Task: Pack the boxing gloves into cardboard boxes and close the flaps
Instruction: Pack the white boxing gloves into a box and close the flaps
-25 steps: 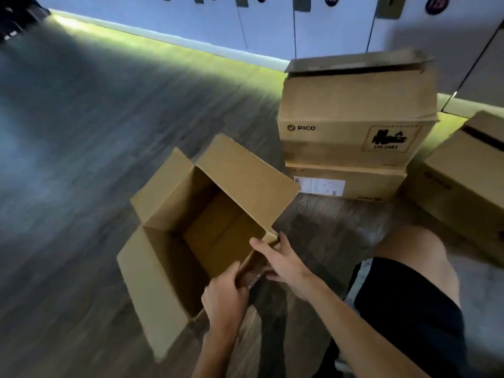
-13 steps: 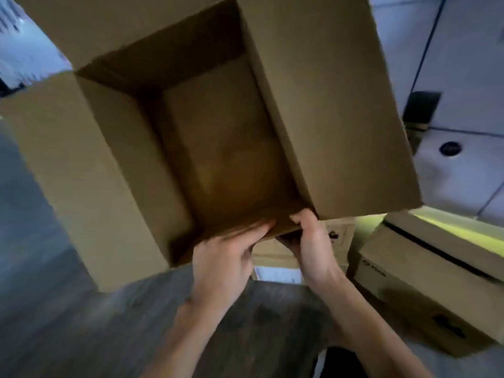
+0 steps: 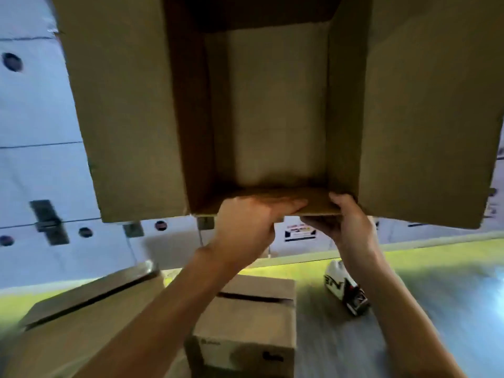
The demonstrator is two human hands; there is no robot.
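Head view, sole camera: head-worn, facing forward, close up into the cardboard box (image 3: 272, 105) at twelve o'clock; floor (image 3: 436, 309) at six.

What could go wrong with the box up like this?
The open brown cardboard box is held up by one near flap alone, in the left hand and right hand; that flap may bend or slip. It blocks much of the view and could come down on the white boxing glove on the floor.

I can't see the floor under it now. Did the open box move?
Yes. The open box went up off the floor; the left hand and right hand hold it above the closed box.
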